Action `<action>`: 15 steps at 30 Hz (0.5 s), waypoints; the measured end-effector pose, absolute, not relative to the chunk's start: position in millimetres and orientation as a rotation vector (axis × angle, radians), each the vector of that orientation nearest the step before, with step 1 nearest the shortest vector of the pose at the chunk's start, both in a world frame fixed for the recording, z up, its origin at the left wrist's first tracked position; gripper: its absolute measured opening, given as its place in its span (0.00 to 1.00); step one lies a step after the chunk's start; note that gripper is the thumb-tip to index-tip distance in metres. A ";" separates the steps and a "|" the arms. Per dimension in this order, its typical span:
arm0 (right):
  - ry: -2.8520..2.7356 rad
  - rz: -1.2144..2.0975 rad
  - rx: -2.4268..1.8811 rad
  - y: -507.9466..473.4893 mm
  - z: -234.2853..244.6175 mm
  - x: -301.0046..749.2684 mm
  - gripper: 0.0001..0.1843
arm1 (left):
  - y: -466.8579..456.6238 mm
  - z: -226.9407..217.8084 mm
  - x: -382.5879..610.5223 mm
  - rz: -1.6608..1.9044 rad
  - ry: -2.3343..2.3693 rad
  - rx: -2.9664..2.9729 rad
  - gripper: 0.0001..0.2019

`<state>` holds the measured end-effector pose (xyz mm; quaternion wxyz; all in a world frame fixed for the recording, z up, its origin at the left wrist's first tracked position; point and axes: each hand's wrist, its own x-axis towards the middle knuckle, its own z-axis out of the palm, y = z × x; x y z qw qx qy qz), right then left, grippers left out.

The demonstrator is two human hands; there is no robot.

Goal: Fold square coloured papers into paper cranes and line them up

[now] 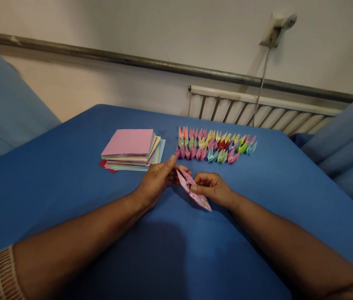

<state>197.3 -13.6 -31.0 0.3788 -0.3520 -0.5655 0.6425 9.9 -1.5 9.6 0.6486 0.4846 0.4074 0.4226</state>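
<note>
A pink patterned piece of folded origami paper (200, 199) is held slantwise above the blue surface, its long pointed ends at upper left and lower right. My right hand (215, 189) pinches its middle between thumb and fingers. My left hand (157, 179) is beside the upper end, thumb raised and apart, fingers stretched out behind the paper; whether they touch it I cannot tell. Beyond my hands stand rows of small folded paper cranes (212, 143) in pink, yellow, green, red and blue. Left of them lies a stack of coloured paper sheets (128, 142), pink on top.
Everything rests on a blue-covered table (70, 166). Behind it are a wall with a metal rail (132, 60), a white slatted frame (242, 96) and a wall fitting (276, 31) with a hanging cord. Blue curtains (4, 96) hang at both sides.
</note>
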 end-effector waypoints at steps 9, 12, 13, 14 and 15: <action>-1.402 1.615 -0.895 -12.1 -31.2 197.5 0.19 | -0.6 10.7 9.8 1.052 0.909 1.209 0.09; -1.411 1.626 -0.893 -12.4 -31.9 197.3 0.19 | -0.8 11.2 10.7 1.072 0.951 1.239 0.08; -1.413 1.632 -0.894 -12.5 -32.0 197.1 0.19 | -0.8 11.4 11.0 1.073 0.970 1.242 0.08; -1.413 1.638 -0.894 -12.6 -32.2 196.9 0.19 | -0.8 11.4 11.3 1.075 0.989 1.242 0.08; -1.414 1.646 -0.895 -12.7 -32.2 196.7 0.19 | -0.7 11.3 11.4 1.075 1.007 1.239 0.08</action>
